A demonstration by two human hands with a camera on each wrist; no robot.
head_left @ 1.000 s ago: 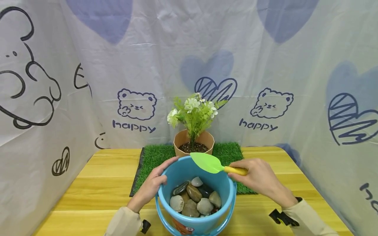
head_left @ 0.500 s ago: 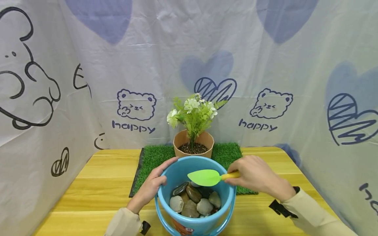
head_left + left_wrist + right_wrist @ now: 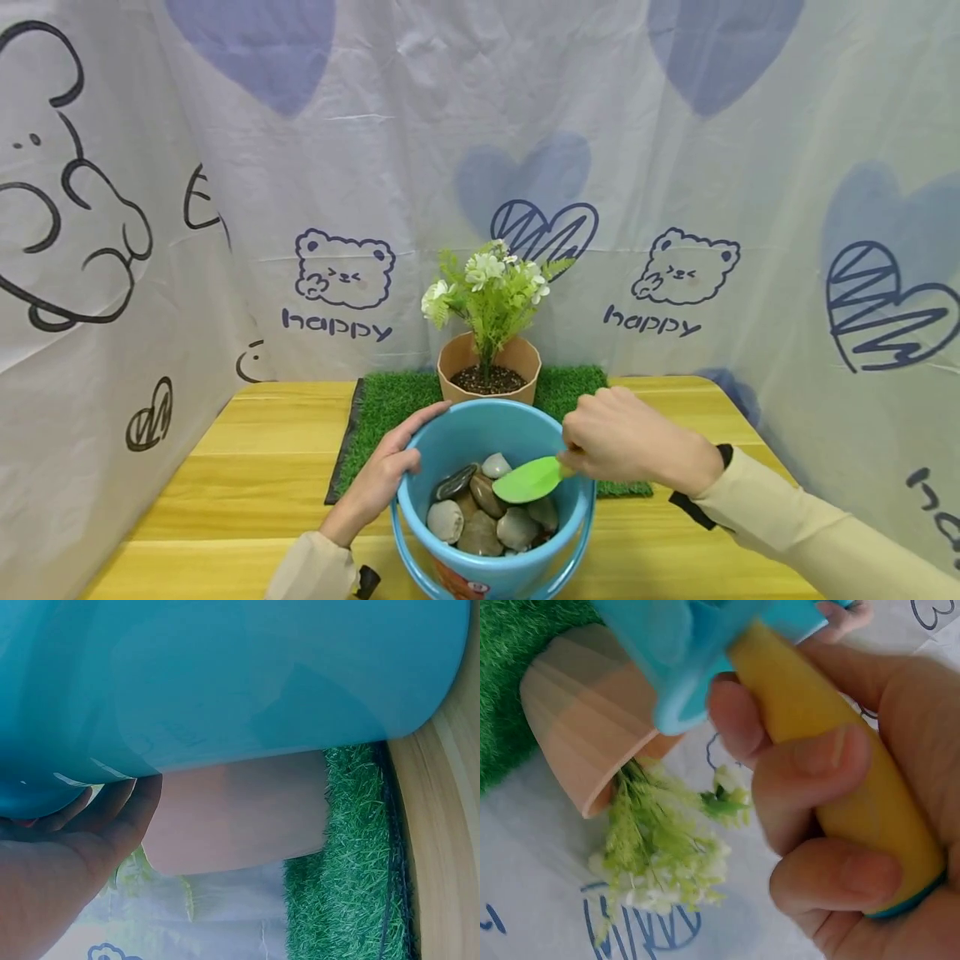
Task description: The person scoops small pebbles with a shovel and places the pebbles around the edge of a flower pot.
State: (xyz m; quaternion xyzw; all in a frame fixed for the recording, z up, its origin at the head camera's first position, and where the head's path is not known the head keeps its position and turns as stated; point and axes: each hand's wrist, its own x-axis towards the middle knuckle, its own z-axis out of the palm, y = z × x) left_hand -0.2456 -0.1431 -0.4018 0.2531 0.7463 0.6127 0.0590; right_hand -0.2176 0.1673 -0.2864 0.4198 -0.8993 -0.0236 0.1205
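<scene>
A blue bucket [image 3: 427, 542] holds several smooth stones [image 3: 480, 533] in grey and brown. At its left rim my left hand [image 3: 382, 467] grips the edge, the thumb over the rim and the fingers against the outer wall, as the left wrist view shows. My right hand [image 3: 618, 442] holds a small garden trowel [image 3: 528, 481] above the bucket's right side. Its green blade dips inside the bucket, over the stones; whether it touches them I cannot tell. In the right wrist view the fingers curl round the trowel's yellow handle [image 3: 832, 742].
Behind the bucket, a pot [image 3: 453, 367] with dark soil and a white-flowered plant [image 3: 487, 283] stands on a green turf mat [image 3: 401, 392]. A wooden table [image 3: 262, 467] lies beneath. A printed white curtain [image 3: 420, 167] encloses the back and sides.
My right hand has brought the trowel from above the bucket's far rim down into it, blade lower and over the stones. My left hand stays on the rim.
</scene>
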